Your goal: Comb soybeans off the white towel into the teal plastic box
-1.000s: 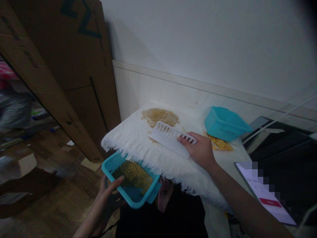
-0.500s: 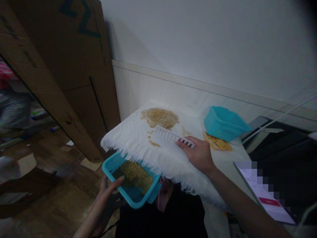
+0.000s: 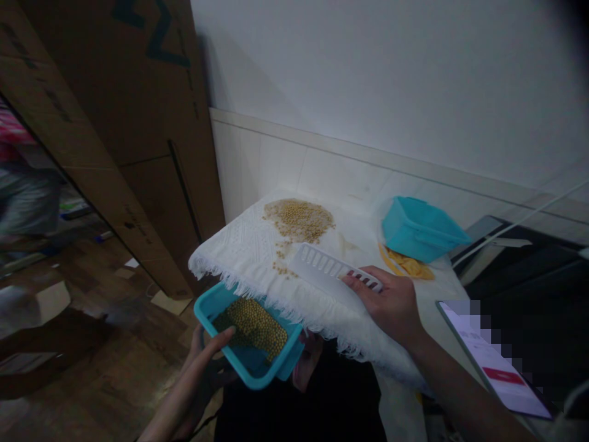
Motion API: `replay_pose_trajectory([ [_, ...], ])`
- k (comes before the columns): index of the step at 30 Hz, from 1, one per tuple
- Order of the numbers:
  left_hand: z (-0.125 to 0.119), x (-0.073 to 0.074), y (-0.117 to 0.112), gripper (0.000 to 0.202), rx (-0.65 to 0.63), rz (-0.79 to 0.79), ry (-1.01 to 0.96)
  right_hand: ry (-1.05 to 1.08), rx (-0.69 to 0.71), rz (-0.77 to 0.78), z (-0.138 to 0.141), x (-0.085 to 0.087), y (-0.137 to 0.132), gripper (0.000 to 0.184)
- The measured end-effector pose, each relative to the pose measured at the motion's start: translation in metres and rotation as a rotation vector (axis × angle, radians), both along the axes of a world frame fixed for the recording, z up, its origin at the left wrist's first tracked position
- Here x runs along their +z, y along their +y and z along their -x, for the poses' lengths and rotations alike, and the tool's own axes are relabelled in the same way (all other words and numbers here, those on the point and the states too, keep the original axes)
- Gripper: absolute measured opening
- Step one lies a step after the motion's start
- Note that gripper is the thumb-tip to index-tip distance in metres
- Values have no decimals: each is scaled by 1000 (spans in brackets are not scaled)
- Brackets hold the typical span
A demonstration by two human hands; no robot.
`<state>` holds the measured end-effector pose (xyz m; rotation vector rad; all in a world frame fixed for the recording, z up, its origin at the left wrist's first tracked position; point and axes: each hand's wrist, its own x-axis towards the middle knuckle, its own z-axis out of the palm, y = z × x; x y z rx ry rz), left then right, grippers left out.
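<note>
My left hand grips the left rim of a blue plastic basin, thumb over the edge, its other fingers partly hidden underneath. Yellow soybeans lie inside, and the basin sits just below the fringed edge of a white cloth. My right hand is closed around one end of a white slotted plastic piece, held low over the cloth. Past its far end is a small scatter of soybeans. Farther back, a larger pile of soybeans rests on the cloth.
A second blue basin stands on a yellow cloth at the table's right. A lit tablet lies at the lower right. Tall cardboard boxes stand at the left, and a white wall closes off the back.
My right hand has moved the white slotted piece right and slightly toward me, away from the small scatter of soybeans. My left hand keeps its hold on the basin, which has barely shifted.
</note>
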<state>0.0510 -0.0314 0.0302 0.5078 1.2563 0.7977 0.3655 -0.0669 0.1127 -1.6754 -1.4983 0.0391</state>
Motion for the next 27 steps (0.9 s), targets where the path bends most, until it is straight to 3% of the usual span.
replay_pose_trajectory([
  [8, -2, 2, -2, 92, -36, -13, 29, 0, -6, 4, 3, 0, -5, 30],
  [17, -1, -1, -1, 107, -9, -2, -5, -47, -17, -35, 4, 3, -13, 33],
  [27, -3, 1, -1, 99, -12, -14, 26, -9, 21, -65, 14, 2, -13, 31],
])
